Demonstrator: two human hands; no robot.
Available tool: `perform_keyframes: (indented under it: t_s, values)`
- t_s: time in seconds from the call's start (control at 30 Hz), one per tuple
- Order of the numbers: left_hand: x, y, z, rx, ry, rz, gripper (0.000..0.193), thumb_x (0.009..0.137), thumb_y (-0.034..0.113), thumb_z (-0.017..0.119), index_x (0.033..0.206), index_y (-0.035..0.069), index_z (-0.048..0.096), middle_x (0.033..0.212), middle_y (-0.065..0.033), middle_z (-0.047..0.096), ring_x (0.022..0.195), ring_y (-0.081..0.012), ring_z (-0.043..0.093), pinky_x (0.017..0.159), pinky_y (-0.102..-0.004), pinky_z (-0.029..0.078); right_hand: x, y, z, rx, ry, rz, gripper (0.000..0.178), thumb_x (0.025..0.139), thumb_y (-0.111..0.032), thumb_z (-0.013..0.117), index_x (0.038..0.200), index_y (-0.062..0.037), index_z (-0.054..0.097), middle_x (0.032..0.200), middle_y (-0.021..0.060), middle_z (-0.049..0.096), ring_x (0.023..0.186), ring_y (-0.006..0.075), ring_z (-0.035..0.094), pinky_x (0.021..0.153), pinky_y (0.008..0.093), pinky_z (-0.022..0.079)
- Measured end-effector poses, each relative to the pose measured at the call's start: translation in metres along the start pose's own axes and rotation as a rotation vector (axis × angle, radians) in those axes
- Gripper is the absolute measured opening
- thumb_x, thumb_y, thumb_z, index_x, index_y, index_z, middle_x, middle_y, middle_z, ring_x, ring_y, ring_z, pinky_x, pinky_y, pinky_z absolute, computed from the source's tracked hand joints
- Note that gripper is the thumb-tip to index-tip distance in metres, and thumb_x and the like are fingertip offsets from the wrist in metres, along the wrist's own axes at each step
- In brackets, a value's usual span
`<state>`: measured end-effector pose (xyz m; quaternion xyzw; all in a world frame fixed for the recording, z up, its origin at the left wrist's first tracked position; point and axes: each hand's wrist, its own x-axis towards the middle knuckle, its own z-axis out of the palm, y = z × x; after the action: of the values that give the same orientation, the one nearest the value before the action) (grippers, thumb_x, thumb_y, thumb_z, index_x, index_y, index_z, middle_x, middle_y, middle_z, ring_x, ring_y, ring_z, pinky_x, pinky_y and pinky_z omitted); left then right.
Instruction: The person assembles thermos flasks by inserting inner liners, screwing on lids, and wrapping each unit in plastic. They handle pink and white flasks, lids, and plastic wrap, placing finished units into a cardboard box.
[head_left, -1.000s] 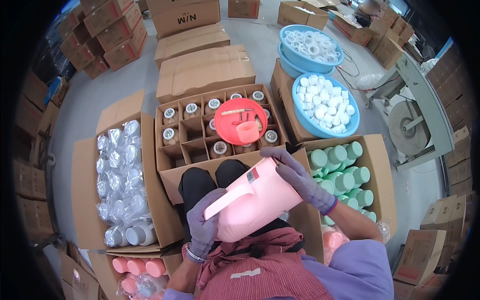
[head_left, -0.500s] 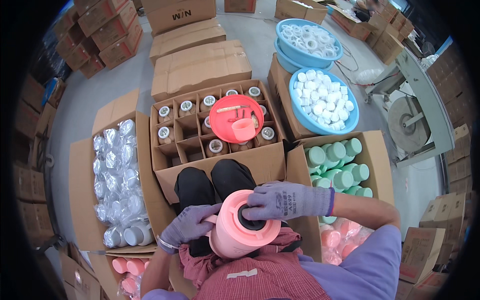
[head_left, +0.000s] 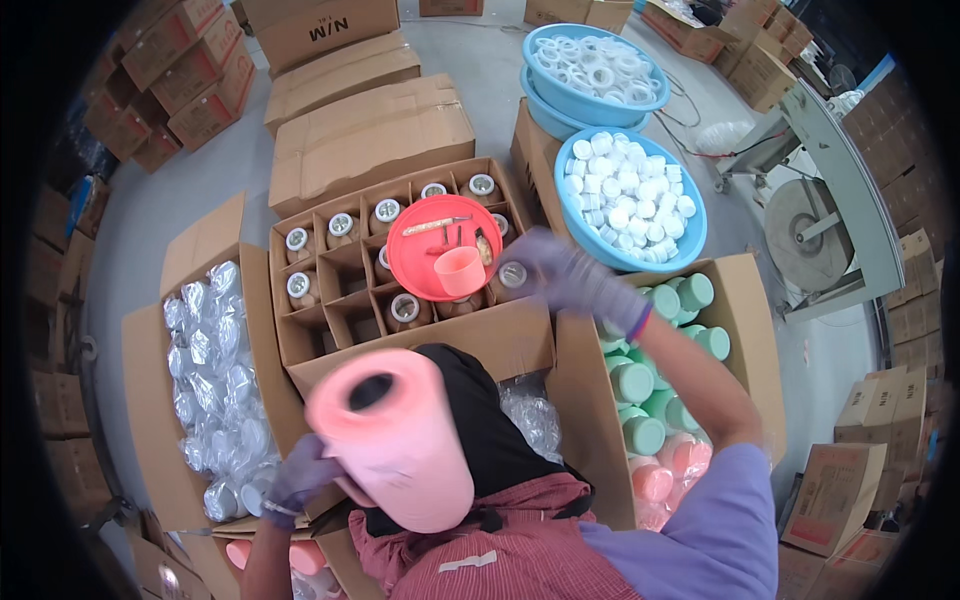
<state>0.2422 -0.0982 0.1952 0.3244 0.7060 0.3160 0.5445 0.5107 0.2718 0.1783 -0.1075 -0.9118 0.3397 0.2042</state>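
My left hand [head_left: 303,472], in a grey-purple glove, is closed round the handle of a pink jug [head_left: 410,455]. The jug tilts over my lap, and a dark round hole shows in its top. My gloved right hand [head_left: 580,280] is off the jug, at the right edge of a divided carton [head_left: 430,345]. Its fingers are smeared by motion beside a brown bottle with a silvery round top [head_left: 512,276]; whether they touch it I cannot tell. A red round tray [head_left: 408,262] rests on the bottles, bearing a pink cup [head_left: 459,272] and small tools.
Light blue basins hold white caps [head_left: 625,200] and clear-white rings [head_left: 598,72]. At right an open carton holds green jugs [head_left: 640,382] and pink ones [head_left: 655,478] in plastic. Plastic-wrapped pale jugs [head_left: 215,370] fill the left carton. A grey machine [head_left: 830,200] stands far right.
My right hand has left the jug's top and swung up to the divided carton's right edge. My left hand has moved left with the jug, which now leans left. My knees have shifted.
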Motion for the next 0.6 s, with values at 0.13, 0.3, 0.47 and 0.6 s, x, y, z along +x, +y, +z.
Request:
perform_keyframes:
  t_s: [0.13, 0.3, 0.47, 0.6]
  values:
    - [-0.013, -0.032, -0.013, -0.903, 0.152, 0.188, 0.023, 0.091, 0.011, 0.051, 0.113, 0.005, 0.056, 0.103, -0.0032, 0.062, 0.089, -0.0173, 0.062, 0.085, -0.0329, 0.052, -0.05, 0.18, -0.06, -0.704, 0.134, 0.9, 0.052, 0.082, -0.029, 0.066, 0.132, -0.0199, 0.059, 0.128, 0.0221, 0.057, 0.113, 0.0375, 0.06, 0.098, 0.0465, 0.048]
    - [0.01, -0.025, 0.024, -1.392, 0.28, 0.307, 0.021, 0.098, 0.02, 0.045, 0.079, 0.019, 0.035, 0.068, 0.0063, 0.03, 0.062, -0.0095, 0.031, 0.066, -0.0263, 0.034, -0.088, 0.266, -0.06, -1.124, -0.163, 1.017, 0.036, 0.087, -0.016, 0.059, 0.122, -0.023, 0.062, 0.128, 0.0198, 0.052, 0.116, 0.0396, 0.055, 0.094, 0.0481, 0.051]
    - [0.017, -0.037, 0.029, -1.693, 0.078, 0.458, 0.017, 0.1, 0.017, 0.044, 0.083, 0.016, 0.04, 0.07, 0.0042, 0.035, 0.065, -0.0087, 0.038, 0.077, -0.0322, 0.049, -0.04, 0.165, -0.036, -0.511, 0.49, 0.703, 0.042, 0.082, -0.017, 0.073, 0.121, -0.0078, 0.06, 0.116, 0.0173, 0.058, 0.093, 0.0325, 0.062, 0.079, 0.0411, 0.052]
    - [0.019, -0.03, 0.035, -1.599, 0.216, 0.39, 0.007, 0.098, 0.011, 0.044, 0.091, 0.011, 0.044, 0.074, 0.0005, 0.038, 0.07, -0.0138, 0.044, 0.078, -0.0376, 0.052, 0.011, -0.023, 0.038, -0.023, 0.356, -0.011, 0.045, 0.075, -0.023, 0.08, 0.114, -0.0058, 0.066, 0.098, 0.0124, 0.061, 0.087, 0.0297, 0.061, 0.079, 0.0393, 0.051]
